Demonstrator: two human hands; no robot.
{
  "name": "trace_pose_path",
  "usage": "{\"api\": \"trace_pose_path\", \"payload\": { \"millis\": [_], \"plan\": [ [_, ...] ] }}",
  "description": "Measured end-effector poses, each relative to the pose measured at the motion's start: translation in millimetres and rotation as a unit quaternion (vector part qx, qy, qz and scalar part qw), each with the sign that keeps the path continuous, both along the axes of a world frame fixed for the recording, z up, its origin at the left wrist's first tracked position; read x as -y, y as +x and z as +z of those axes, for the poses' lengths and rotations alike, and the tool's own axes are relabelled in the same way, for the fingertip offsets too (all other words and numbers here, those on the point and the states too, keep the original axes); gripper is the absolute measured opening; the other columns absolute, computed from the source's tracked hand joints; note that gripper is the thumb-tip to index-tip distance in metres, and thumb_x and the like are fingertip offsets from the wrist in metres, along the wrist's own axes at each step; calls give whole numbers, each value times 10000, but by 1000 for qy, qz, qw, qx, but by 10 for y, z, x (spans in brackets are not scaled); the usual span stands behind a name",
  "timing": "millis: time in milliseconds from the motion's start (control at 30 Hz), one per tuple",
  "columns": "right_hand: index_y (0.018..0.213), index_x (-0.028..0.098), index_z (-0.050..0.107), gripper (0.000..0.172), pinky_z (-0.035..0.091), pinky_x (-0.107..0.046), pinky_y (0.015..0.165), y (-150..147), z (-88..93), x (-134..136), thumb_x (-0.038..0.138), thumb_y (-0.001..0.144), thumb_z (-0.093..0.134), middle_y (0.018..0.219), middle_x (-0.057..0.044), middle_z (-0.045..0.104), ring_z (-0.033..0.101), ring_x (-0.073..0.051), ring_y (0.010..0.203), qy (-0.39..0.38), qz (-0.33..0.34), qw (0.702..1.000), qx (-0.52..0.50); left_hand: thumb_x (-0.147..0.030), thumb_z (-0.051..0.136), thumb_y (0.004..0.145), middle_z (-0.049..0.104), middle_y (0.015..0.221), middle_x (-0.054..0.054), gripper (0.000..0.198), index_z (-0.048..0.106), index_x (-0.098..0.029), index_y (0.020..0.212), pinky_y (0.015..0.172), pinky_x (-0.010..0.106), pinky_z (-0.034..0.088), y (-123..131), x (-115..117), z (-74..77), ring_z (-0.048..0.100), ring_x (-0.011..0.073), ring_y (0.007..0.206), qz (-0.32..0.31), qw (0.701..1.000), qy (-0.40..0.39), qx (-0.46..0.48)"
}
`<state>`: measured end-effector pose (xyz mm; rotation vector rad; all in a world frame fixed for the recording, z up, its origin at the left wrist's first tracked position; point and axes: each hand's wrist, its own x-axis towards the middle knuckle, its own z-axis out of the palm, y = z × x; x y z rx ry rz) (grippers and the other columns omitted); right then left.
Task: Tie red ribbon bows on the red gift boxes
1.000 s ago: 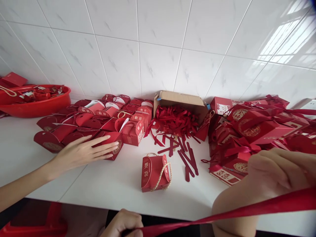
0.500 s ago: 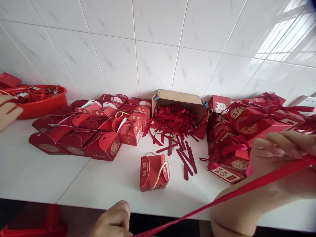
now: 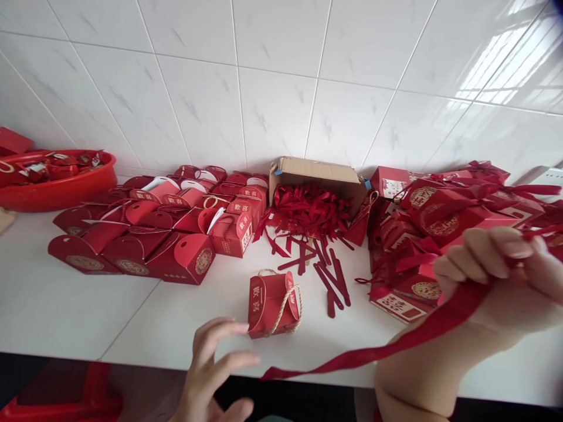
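Observation:
Near the counter's front edge my left hand [image 3: 215,369] is open, fingers apart, its fingertips close to a small red gift box [image 3: 272,308] with a twisted cord handle. Whether a fingertip touches the box I cannot tell. My right hand [image 3: 497,264], raised at the right, is closed around a dark red ribbon [image 3: 373,353]. The ribbon hangs leftward from the fist, and its free end lies by the counter edge, apart from my left hand.
A cardboard box [image 3: 316,169] spills red ribbons [image 3: 308,211] and strips [image 3: 338,275]. Rows of red gift boxes [image 3: 189,258] stand left; ribboned boxes [image 3: 444,217] pile up right. A red basin [image 3: 57,190] holds small packets. Part of another person's hand [image 3: 6,220] shows at the left edge.
My left hand has let go of the ribbon and opened, moving toward the small box. The ribbon has gone slack from taut. The other person's hand has mostly left view.

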<state>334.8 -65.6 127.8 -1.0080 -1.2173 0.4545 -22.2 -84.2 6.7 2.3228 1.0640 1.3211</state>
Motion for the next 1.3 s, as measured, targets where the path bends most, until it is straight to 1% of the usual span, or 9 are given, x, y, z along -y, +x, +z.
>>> {"api": "trace_pose_path", "payload": {
  "millis": [33,100,167,233,367,500,600,767,1300],
  "plan": [
    [592,251,507,338,128,-320,427,-30,-11,-37,474,847,515,508,43,173,160,-98,405,5,41,999,-34,-402,552,853,496,1239,113,241,645,-267,1029,951,472,422,73,-44,15,446,318,1152,24,999,14,-23],
    [536,217,510,354,212,-308,432,-111,-27,-118,403,819,613,472,22,287,286,-105,422,-33,116,992,-23,-304,647,801,454,1317,127,348,603,-257,1142,972,479,406,220,-151,44,428,330,1190,61,993,30,-91],
    [548,188,567,363,262,-291,462,-217,-29,-203,392,843,623,481,8,393,360,-108,465,-132,171,971,108,-272,666,795,415,1372,144,384,583,-238,1169,983,494,407,341,-248,53,401,346,1233,86,987,26,-132],
    [575,162,586,385,253,-265,459,-333,-27,-292,408,871,590,495,17,414,340,-89,470,-227,235,917,230,-219,632,818,399,1395,138,276,616,-236,1093,984,507,414,411,-296,43,375,350,1263,96,986,11,-136],
    [529,158,490,432,209,-229,424,-516,-69,-479,384,896,525,454,53,333,261,-60,441,-292,313,835,345,-94,552,798,327,1478,73,246,694,-262,910,984,549,408,390,-212,53,286,369,1332,28,991,-27,-128],
    [584,133,583,402,236,-203,405,-569,-142,-612,344,910,480,450,29,459,331,-53,407,-324,352,785,394,-151,518,753,244,1551,18,227,711,-250,822,1039,654,286,298,-117,124,173,414,1390,-48,992,-66,-95],
    [609,124,621,393,244,-200,405,-566,-171,-657,336,908,480,449,19,493,349,-57,401,-333,367,772,398,-147,521,799,342,1491,33,192,687,-243,787,1080,606,268,284,-190,135,213,360,1384,-4,996,-50,-74],
    [614,123,643,413,268,-207,423,-574,-188,-679,350,914,471,458,11,509,368,-63,413,-335,373,761,411,-154,590,820,443,1385,72,147,661,-241,914,1084,525,318,366,-423,108,307,317,1332,80,993,-17,-79],
    [563,132,604,355,271,-201,406,-709,-196,-738,274,865,481,463,21,501,388,-58,406,-366,380,740,418,-194,555,860,450,1353,112,149,645,-221,977,1040,580,364,531,-616,38,326,348,1299,102,990,-21,-98]
  ]
}}
